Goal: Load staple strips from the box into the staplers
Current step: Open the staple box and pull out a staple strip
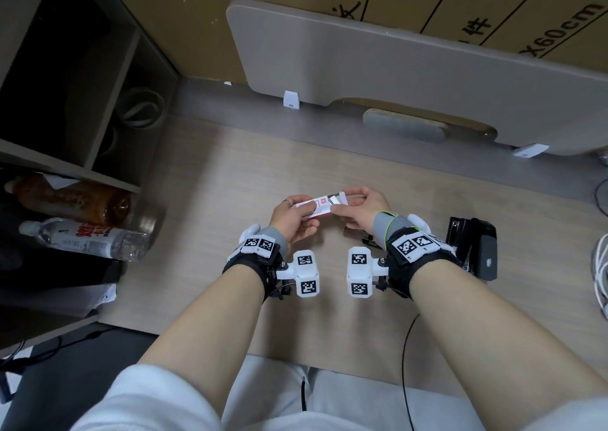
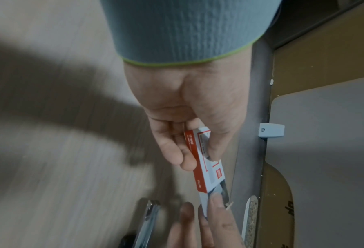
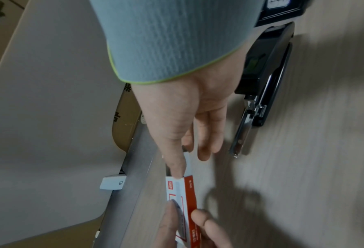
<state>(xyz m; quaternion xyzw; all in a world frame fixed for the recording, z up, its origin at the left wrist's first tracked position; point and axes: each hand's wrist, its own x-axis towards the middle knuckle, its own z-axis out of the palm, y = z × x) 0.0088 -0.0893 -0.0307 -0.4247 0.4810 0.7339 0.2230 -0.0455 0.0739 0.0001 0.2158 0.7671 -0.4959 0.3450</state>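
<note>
A small red-and-white staple box (image 1: 312, 206) is held above the wooden desk (image 1: 230, 173) between both hands. My left hand (image 1: 297, 211) grips the box's outer sleeve (image 2: 207, 176) between thumb and fingers. My right hand (image 1: 348, 208) pinches the white inner tray (image 3: 188, 165), which sticks out of the sleeve's right end with silvery staples (image 1: 335, 199) showing. A black stapler (image 1: 478, 249) lies on the desk to the right. A second stapler (image 3: 261, 87) lies flipped open below my right hand, its metal rail (image 2: 149, 219) bare.
A clear water bottle (image 1: 82, 239) and a brown bottle (image 1: 72, 200) lie on the low shelf at left. A grey panel (image 1: 394, 68) leans against cardboard boxes at the back. White cables (image 1: 602, 266) sit at the right edge, and a black cable (image 1: 406, 364) hangs near my lap.
</note>
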